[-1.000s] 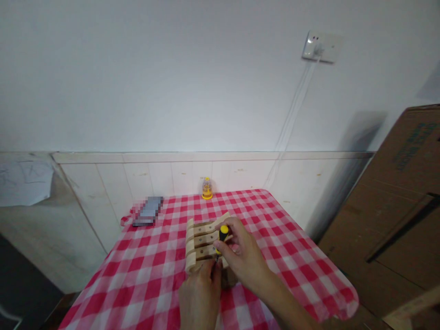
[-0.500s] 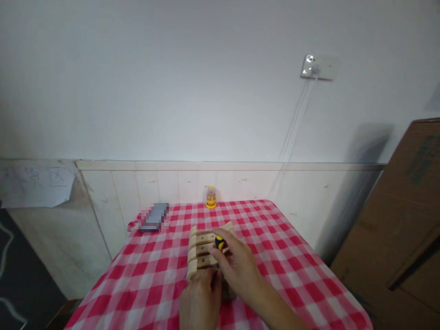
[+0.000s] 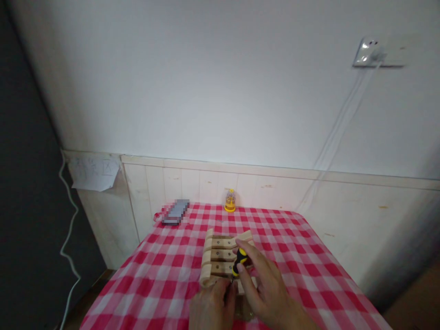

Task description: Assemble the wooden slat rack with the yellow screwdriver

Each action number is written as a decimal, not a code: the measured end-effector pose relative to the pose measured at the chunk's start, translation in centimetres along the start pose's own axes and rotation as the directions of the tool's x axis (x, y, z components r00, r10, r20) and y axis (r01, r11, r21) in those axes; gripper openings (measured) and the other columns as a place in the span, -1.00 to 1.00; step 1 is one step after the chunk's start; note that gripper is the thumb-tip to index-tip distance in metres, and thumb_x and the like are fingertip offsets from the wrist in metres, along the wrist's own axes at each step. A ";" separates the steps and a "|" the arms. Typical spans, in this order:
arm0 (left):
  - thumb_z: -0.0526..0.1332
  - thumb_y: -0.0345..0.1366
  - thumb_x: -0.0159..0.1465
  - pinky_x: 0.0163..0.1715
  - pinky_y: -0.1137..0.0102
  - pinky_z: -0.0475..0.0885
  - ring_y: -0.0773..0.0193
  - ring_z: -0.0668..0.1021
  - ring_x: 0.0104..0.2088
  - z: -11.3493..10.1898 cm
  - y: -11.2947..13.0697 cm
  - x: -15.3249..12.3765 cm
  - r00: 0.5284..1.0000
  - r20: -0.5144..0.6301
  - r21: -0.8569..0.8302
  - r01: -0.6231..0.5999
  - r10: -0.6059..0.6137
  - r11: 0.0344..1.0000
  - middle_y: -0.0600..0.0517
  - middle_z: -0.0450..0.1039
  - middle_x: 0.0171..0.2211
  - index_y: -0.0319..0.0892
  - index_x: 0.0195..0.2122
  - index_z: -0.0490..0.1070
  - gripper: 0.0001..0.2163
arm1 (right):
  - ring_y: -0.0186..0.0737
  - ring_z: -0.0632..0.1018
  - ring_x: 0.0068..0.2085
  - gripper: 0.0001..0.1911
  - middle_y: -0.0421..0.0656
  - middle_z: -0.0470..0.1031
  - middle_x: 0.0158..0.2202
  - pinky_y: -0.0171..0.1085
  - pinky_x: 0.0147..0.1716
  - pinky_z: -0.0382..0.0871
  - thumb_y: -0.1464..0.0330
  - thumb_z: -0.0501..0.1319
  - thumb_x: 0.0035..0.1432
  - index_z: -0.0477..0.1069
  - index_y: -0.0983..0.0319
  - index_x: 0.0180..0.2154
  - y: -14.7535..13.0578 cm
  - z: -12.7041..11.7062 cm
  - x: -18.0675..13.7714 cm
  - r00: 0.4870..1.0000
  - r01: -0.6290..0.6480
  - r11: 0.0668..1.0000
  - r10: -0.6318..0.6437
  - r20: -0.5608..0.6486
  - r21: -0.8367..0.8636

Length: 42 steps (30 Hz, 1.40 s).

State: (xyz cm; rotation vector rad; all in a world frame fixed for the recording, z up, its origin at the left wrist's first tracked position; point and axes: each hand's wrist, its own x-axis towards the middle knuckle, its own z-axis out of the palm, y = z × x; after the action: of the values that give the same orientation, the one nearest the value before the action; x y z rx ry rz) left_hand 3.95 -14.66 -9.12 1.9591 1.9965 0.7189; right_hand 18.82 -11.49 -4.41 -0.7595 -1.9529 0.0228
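Note:
A small wooden rack of slats [image 3: 220, 256] lies on the red-and-white checked tablecloth [image 3: 165, 279]. My right hand [image 3: 266, 288] is closed round a short black-and-yellow screwdriver [image 3: 239, 262], which stands upright with its tip down at the rack's near slat. My left hand [image 3: 213, 307] rests at the rack's near edge, its fingers curled beside the screwdriver tip. What those fingers pinch, if anything, is hidden.
A dark flat device [image 3: 175, 212] lies at the table's far left corner. A small yellow bit holder [image 3: 230, 201] stands at the far edge by the white panelled wall [image 3: 275, 192]. A white cable [image 3: 68, 238] hangs at the left.
The view has swung left and the cardboard box has left the picture. My hands stay at the rack, with the screwdriver still upright on the near slat.

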 end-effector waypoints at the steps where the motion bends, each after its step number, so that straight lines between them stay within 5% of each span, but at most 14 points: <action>1: 0.14 -0.34 0.43 -0.41 0.43 0.45 0.15 0.74 -0.30 -0.1 0.0 0.0 1.000 -0.002 -0.010 -0.005 0.005 1.000 0.06 0.73 -0.33 -0.03 -0.27 0.64 -0.74 | -0.07 0.67 0.02 -0.42 -0.05 0.59 0.11 -0.14 -0.01 0.63 0.48 0.17 0.32 0.27 0.05 0.32 -0.2 -0.1 0.0 1.000 0.002 1.000 -0.002 -0.004 0.008; 5: 0.15 -0.35 0.42 -0.41 0.43 0.43 0.16 0.74 -0.29 -0.5 0.2 -0.1 1.000 -0.007 -0.034 0.001 -0.001 0.999 0.04 0.73 -0.31 -0.03 -0.25 0.65 -0.75 | -0.05 0.66 0.05 -0.50 -0.06 0.60 0.09 -0.11 0.04 0.62 0.47 0.20 0.31 0.39 0.05 0.24 -0.7 -0.2 0.5 0.995 -0.099 0.990 0.095 0.041 0.100; 14: 0.15 -0.33 0.43 -0.44 0.42 0.38 0.16 0.73 -0.31 -0.5 0.0 -0.4 1.000 -0.021 -0.086 -0.002 0.000 0.996 0.06 0.73 -0.34 -0.01 -0.26 0.65 -0.75 | -0.21 0.65 -0.27 -0.68 -0.18 0.60 -0.25 -0.26 -0.29 0.60 0.42 0.33 0.17 0.49 0.10 -0.02 0.3 0.2 1.3 0.927 -0.369 0.847 0.366 0.085 0.382; 18: 0.14 -0.30 0.44 -0.42 0.41 0.38 0.13 0.73 -0.30 -0.7 0.0 -0.2 1.000 0.021 -0.083 0.012 -0.011 0.996 0.04 0.73 -0.33 -0.02 -0.27 0.65 -0.73 | -0.23 0.61 -0.29 -0.72 -0.21 0.58 -0.27 -0.27 -0.27 0.55 0.39 0.39 0.12 0.46 0.12 -0.11 0.6 0.4 1.7 0.934 -0.342 0.845 0.353 0.051 0.412; 30: 0.12 -0.29 0.43 -0.42 0.42 0.41 0.14 0.74 -0.29 -0.2 -0.6 -0.3 1.000 -0.001 -0.102 -0.025 0.025 0.994 0.02 0.74 -0.30 -0.01 -0.20 0.66 -0.73 | -0.12 0.65 0.03 -0.59 -0.10 0.63 0.05 -0.12 0.01 0.57 0.43 0.22 0.31 0.48 0.05 0.16 0.0 -0.8 1.8 0.978 -0.187 0.942 0.154 0.138 0.278; 42: 0.12 -0.29 0.43 -0.41 0.40 0.42 0.13 0.73 -0.31 0.1 -0.7 -0.4 0.999 -0.033 -0.099 -0.044 0.040 0.994 0.02 0.73 -0.31 -0.02 -0.22 0.66 -0.73 | -0.20 0.66 -0.20 -0.62 -0.14 0.67 -0.09 -0.20 -0.16 0.62 0.42 0.34 0.21 0.57 0.05 0.07 0.7 -0.4 1.7 0.963 -0.268 0.887 0.240 0.119 0.377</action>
State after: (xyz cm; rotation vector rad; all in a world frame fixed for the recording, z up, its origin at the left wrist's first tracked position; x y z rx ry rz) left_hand 3.39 -15.03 -9.65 1.9489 1.9028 0.8473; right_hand 19.03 -10.17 -3.10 -0.7456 -1.8186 0.5902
